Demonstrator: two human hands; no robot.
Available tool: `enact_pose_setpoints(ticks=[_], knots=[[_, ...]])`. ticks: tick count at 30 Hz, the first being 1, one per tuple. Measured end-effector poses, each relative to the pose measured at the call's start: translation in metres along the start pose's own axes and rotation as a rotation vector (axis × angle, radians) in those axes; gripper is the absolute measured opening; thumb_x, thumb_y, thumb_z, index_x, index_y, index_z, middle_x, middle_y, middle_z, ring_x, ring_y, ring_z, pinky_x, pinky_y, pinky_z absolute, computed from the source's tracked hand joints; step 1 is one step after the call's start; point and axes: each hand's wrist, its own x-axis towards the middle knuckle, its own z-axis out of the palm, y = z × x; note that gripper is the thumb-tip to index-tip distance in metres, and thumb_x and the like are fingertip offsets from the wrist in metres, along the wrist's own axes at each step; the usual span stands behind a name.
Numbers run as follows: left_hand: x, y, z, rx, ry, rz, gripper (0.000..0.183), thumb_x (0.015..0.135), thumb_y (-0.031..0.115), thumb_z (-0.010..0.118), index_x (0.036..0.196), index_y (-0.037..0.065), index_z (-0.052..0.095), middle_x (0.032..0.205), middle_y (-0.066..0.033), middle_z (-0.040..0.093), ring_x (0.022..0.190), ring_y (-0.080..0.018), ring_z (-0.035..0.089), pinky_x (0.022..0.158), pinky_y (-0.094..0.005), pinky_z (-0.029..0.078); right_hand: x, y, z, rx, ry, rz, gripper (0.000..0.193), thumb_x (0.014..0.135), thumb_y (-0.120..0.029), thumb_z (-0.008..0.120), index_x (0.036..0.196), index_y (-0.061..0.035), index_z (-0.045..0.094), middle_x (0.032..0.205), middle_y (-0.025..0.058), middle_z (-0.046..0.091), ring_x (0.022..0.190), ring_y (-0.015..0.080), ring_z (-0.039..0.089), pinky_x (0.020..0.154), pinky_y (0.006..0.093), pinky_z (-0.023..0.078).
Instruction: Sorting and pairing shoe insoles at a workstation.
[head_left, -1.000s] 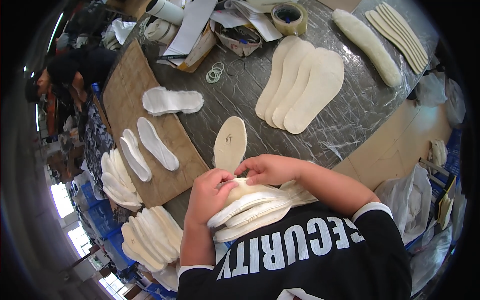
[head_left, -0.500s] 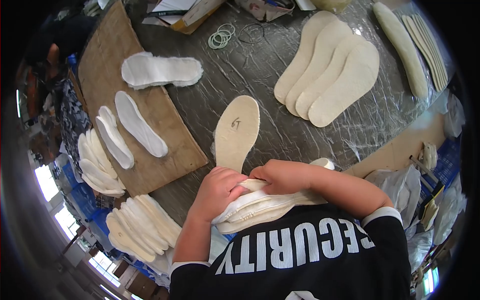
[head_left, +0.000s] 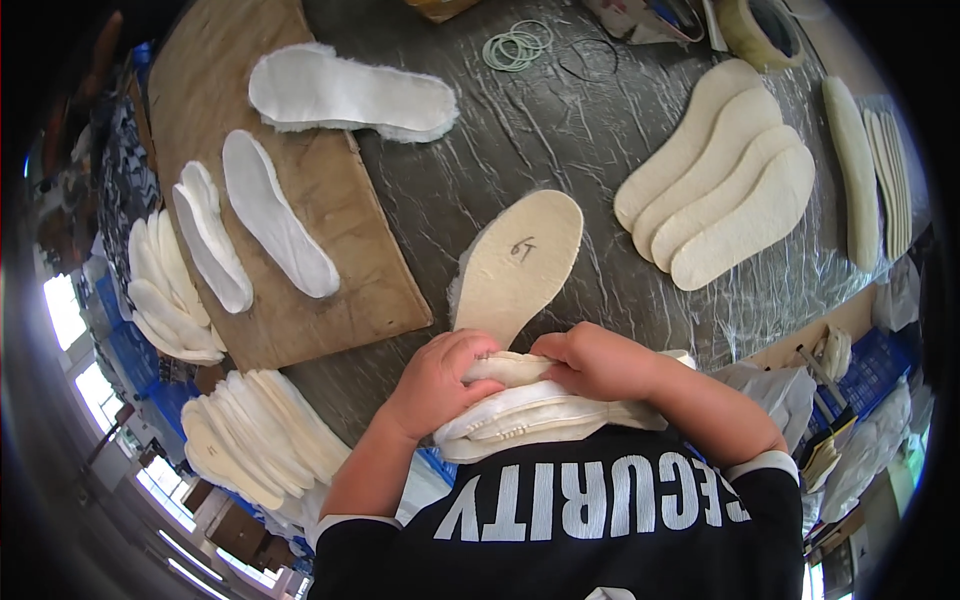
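Note:
Close against my body lies a stack of cream and white insoles (head_left: 540, 413), seen edge-on. My left hand (head_left: 447, 382) is closed on the left end of its upper insole, thumb bent over the near side. My right hand (head_left: 598, 366) pinches the same top insole farther right, fingertips partly hidden. Just beyond my hands, a cream insole (head_left: 523, 262) with a handwritten mark lies sole-up, fluffy pile showing along its left edge. Its lower end is hidden behind my left hand and the stack.
Several cream insoles (head_left: 741, 216) lie fanned at the right. A fluffy white insole (head_left: 350, 92) overlaps a brown board (head_left: 375, 270), which also carries slim white insoles (head_left: 283, 220). More insoles (head_left: 260, 440) stand stacked at lower left. Rubber bands (head_left: 517, 46) and a tape roll (head_left: 765, 30) sit far back.
My hands have moved slightly apart, showing more of the upper insole between them. The whole view has shifted, so the table's things appear displaced.

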Motion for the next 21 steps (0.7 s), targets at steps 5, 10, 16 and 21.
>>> enact_pose_setpoints(ticks=[5, 10, 16, 21], knots=[[-0.004, -0.011, 0.008, -0.017, 0.056, 0.038, 0.042, 0.064, 0.010, 0.081, 0.099, 0.004, 0.059, 0.090, -0.0123, 0.064, 0.084, -0.0297, 0.062, 0.075, -0.0368, 0.050, 0.007, -0.011, 0.005, -0.045, 0.052, 0.046, 0.022, 0.080, -0.012, 0.061, 0.100, -0.0005, 0.061, 0.082, 0.0222, 0.064, 0.080, 0.0397, 0.063, 0.073, 0.0446, 0.048], [0.001, -0.013, 0.009, -0.027, 0.106, 0.110, 0.033, 0.063, 0.007, 0.077, 0.092, 0.003, 0.061, 0.087, -0.0131, 0.064, 0.079, -0.0304, 0.062, 0.071, -0.0365, 0.049, 0.015, -0.007, 0.016, -0.154, 0.144, 0.009, 0.019, 0.078, -0.013, 0.065, 0.092, -0.0003, 0.061, 0.080, 0.0209, 0.064, 0.078, 0.0398, 0.062, 0.070, 0.0448, 0.049], [0.003, -0.020, 0.018, -0.172, 0.197, 0.132, 0.022, 0.066, -0.001, 0.070, 0.086, 0.003, 0.062, 0.078, -0.0121, 0.062, 0.070, -0.0296, 0.060, 0.063, -0.0365, 0.048, 0.016, -0.004, 0.016, -0.192, 0.193, -0.080, 0.015, 0.078, -0.013, 0.066, 0.085, -0.0008, 0.060, 0.072, 0.0207, 0.061, 0.073, 0.0398, 0.062, 0.066, 0.0453, 0.049], [0.006, -0.024, 0.024, -0.211, 0.259, 0.158, 0.021, 0.066, -0.003, 0.072, 0.083, 0.004, 0.062, 0.074, -0.0112, 0.061, 0.063, -0.0278, 0.059, 0.056, -0.0347, 0.047, 0.019, -0.003, 0.018, -0.213, 0.258, -0.128, 0.016, 0.081, -0.015, 0.064, 0.084, -0.0011, 0.058, 0.071, 0.0212, 0.060, 0.069, 0.0401, 0.061, 0.063, 0.0462, 0.048]])
